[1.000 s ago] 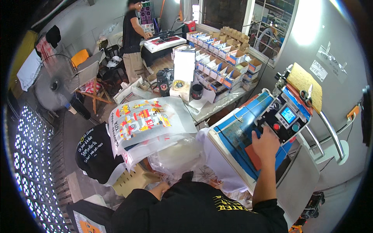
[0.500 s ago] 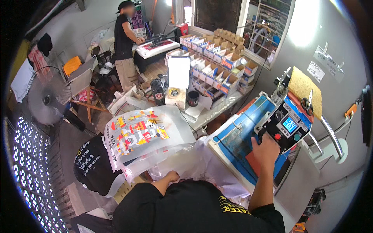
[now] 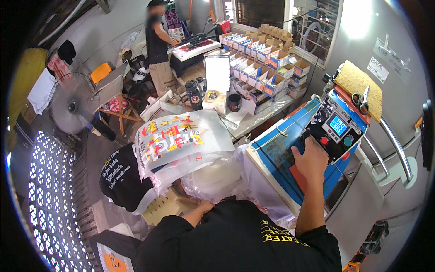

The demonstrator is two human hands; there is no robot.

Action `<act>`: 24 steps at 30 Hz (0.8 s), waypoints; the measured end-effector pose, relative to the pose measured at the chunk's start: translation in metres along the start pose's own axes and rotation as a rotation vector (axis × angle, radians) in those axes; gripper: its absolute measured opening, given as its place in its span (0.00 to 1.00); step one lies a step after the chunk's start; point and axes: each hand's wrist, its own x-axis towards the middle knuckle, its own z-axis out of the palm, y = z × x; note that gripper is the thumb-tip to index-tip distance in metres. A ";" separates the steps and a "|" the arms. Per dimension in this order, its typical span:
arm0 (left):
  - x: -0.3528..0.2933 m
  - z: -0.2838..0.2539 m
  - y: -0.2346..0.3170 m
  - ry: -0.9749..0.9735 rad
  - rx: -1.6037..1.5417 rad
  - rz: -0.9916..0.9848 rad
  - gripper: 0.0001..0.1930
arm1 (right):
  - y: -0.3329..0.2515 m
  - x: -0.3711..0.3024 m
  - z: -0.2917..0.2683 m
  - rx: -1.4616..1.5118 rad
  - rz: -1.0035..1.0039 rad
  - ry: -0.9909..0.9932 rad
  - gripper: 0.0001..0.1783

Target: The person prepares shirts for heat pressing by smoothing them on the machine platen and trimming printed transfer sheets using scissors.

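Observation:
On the right, a heat press with a blue top stands at my side, its control box showing a lit display and red and green buttons. My right hand is closed around the black handle below that box. My left hand is low in front of my body, close to clear plastic wrapping; its fingers are mostly hidden. Just beyond it lies a stack of printed transfer sheets with a red and yellow design. A black printed shirt hangs to their left.
A cream plastic chair stands below the sheets. Behind are a white-screened tablet, a dark bottle, a black mug and rows of cardboard bins. Scissors sit atop the press. A fan spins left; a co-worker stands behind.
The view has turned, so the scene sits farther right in the picture. My right hand stays on the press handle. My left hand remains low by my body, its fingers less visible.

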 end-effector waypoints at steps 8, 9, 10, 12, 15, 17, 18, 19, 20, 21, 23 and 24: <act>-0.063 0.032 0.005 0.063 -0.225 -0.008 0.23 | 0.006 -0.001 0.009 -0.026 -0.029 -0.004 0.20; -0.068 0.024 0.012 0.049 -0.218 -0.005 0.22 | 0.011 -0.001 0.007 -0.040 0.005 0.001 0.19; -0.070 0.020 0.013 0.055 -0.224 -0.008 0.22 | 0.013 -0.001 0.008 -0.036 0.005 0.009 0.19; -0.077 0.018 0.015 0.056 -0.232 -0.005 0.22 | 0.017 0.000 0.013 -0.033 -0.009 0.030 0.19; -0.078 0.016 0.018 0.062 -0.227 0.015 0.21 | 0.021 -0.001 0.014 -0.121 -0.049 0.046 0.19; -0.076 0.012 0.021 0.052 -0.208 0.036 0.21 | 0.022 -0.002 0.015 -0.124 -0.058 0.045 0.18; -0.073 0.007 0.022 0.046 -0.174 0.053 0.21 | 0.022 -0.002 0.015 -0.121 -0.062 0.054 0.18; -0.074 0.005 0.021 0.038 -0.140 0.061 0.21 | 0.022 -0.001 0.014 -0.118 -0.065 0.063 0.18; -0.073 0.002 0.022 0.022 -0.052 0.071 0.22 | 0.023 -0.001 0.014 -0.108 -0.063 0.060 0.18; -0.080 0.004 0.024 0.076 -0.146 0.019 0.21 | 0.014 -0.001 0.016 -0.094 -0.091 0.059 0.18; -0.080 0.002 0.050 0.108 -0.276 -0.022 0.21 | 0.026 -0.001 0.015 -0.108 -0.053 0.060 0.17; -0.081 0.002 0.048 0.100 -0.281 -0.045 0.19 | 0.025 0.001 0.016 -0.091 -0.053 0.060 0.17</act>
